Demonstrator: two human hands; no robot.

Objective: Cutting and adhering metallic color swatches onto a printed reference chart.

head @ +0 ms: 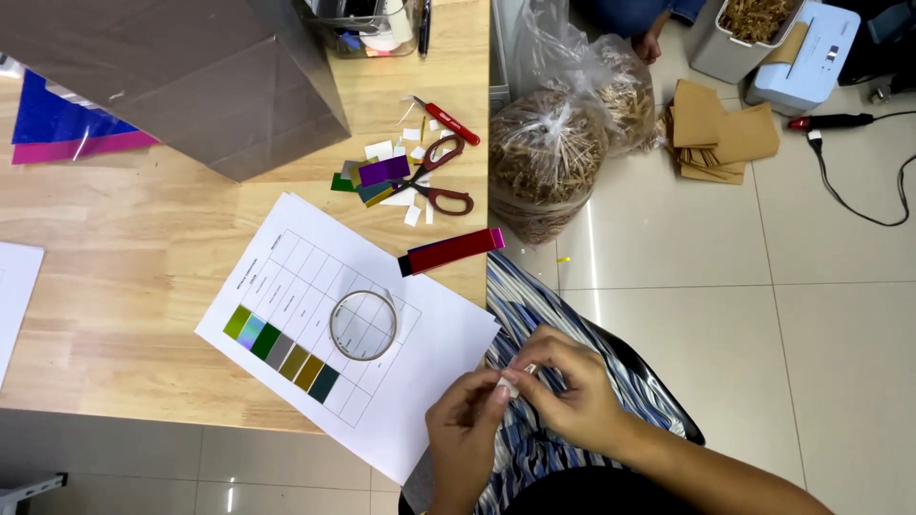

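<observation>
My left hand (465, 429) and my right hand (570, 386) meet over my lap, off the table's edge. Both pinch a small white scrap (508, 384) between their fingertips. Just left of the hands lies a white sheet with a printed grid (420, 381) and a row of coloured swatches (281, 351). A clear tape roll (364, 325) rests on that sheet. Above it a red strip (451, 251) overhangs the table edge.
Red-handled scissors (441, 176), a red cutter (447, 120) and coloured paper scraps (380, 175) lie on the wooden table (114, 286). A grey bag (200, 76) and shiny sheets (67, 129) sit at the back left. Bags of shredded filler (549, 157), brown envelopes (716, 129) and a cable (859, 191) lie on the tiled floor.
</observation>
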